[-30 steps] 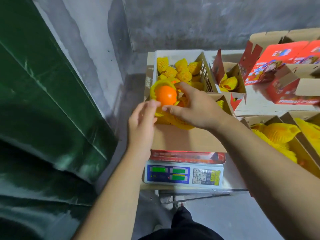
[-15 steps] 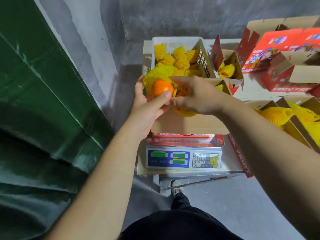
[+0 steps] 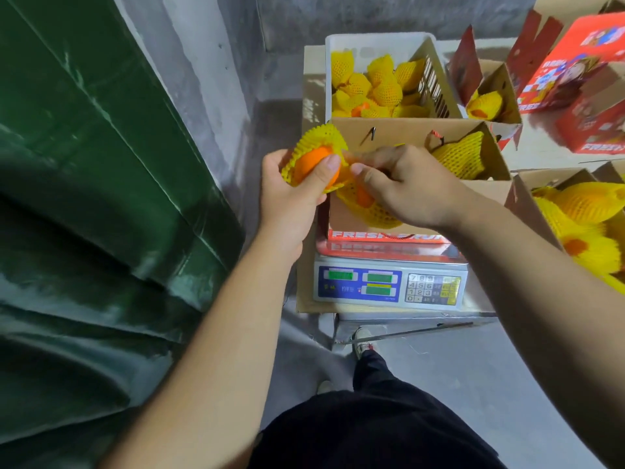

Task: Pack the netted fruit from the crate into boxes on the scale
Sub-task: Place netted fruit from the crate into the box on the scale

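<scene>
My left hand [image 3: 291,194] grips an orange fruit in a yellow foam net [image 3: 313,157] at the left edge of the open cardboard box [image 3: 406,133] on the scale [image 3: 389,286]. My right hand [image 3: 409,184] reaches into the box, its fingers pinching the net by the fruit, with a second netted fruit [image 3: 365,201] under its palm. More netted fruit [image 3: 460,157] lies at the box's right. Behind the box, the white crate [image 3: 378,42] holds several netted fruits [image 3: 382,86].
A green tarpaulin [image 3: 101,198] fills the left side. Red printed boxes [image 3: 575,72] stand at the back right, one small open box [image 3: 490,96] holding netted fruit. Another box of netted fruit [image 3: 581,225] stands to the right. My foot [image 3: 363,343] shows below the scale.
My left hand has taken the netted fruit and drawn it leftward to the box's left edge. My right hand has dropped lower into the box. The camera has moved closer.
</scene>
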A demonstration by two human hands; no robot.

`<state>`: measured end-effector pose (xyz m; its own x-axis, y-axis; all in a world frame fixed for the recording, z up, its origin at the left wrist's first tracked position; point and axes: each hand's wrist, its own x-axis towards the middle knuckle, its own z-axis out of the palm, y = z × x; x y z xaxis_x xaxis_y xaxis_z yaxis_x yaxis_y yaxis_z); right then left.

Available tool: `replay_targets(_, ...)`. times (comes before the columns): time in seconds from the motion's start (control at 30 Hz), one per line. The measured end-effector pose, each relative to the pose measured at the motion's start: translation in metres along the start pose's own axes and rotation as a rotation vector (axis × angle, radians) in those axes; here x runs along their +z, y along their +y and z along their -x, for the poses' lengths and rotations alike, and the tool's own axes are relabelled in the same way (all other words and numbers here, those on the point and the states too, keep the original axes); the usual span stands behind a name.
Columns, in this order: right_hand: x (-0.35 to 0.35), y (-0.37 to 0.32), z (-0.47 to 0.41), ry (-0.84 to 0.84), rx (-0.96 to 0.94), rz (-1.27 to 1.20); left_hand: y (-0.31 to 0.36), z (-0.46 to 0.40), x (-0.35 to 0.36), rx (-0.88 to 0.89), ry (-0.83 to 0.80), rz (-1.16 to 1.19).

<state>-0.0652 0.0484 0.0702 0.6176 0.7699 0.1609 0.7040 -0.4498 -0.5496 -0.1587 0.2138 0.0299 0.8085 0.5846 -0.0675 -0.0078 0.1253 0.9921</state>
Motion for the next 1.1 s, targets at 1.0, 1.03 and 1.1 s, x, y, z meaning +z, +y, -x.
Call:
replay_targets(1.0,-0.033,0.05,0.045,0.613,0.436,-0.589,0.021,-0.04,0.068,0.418,-0.173,-0.523)
replay_targets(1.03,-0.038,0.052,0.046,0.681,0.521,-0.768,0.023,-0.048,0.072,0.429,-0.234,-0.681)
replay_targets(1.1,-0.048,0.052,0.045,0.785,0.689,-1.102,0.024,-0.057,0.072,0.367,-0.366,-0.926)
